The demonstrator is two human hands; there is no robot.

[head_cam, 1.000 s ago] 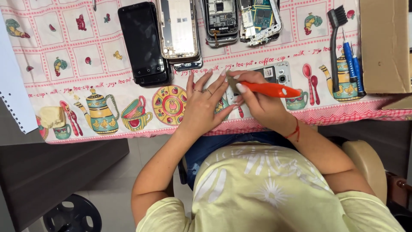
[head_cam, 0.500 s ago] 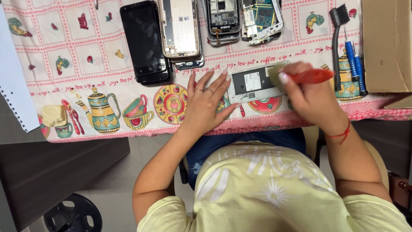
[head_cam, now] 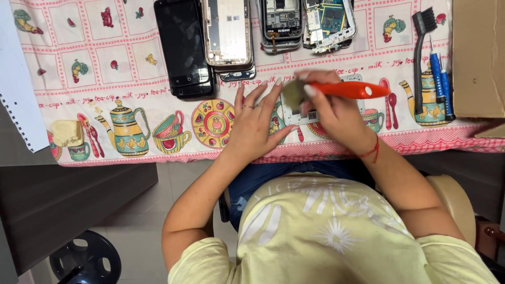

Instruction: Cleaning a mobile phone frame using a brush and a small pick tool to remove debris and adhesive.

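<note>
Your right hand is closed in a grip around a brush with an orange-red handle; the handle points off to your right and the dull bristle head sits at the left end, just above a pale phone part on the table. Your fingers wrap the handle near the bristles, and a red thread circles that wrist. Your left hand lies flat with its fingers spread, pressing down on the left edge of the same part; it grips nothing. The part lies between your two hands near the front edge of the table, mostly covered by them, so you cannot tell its full shape.

Both hands rest on a cloth printed with teapots, cups and fruit. Beyond your hands, along the far side, lie a black phone face up, then an opened phone back, then two more stripped phones with their boards showing. To your right a black brush lies lengthwise, with two blue screwdrivers just beside it, and a cardboard box past them. At the far left a spiral notebook overhangs the cloth, and a small yellowish sponge sits near the front edge.
</note>
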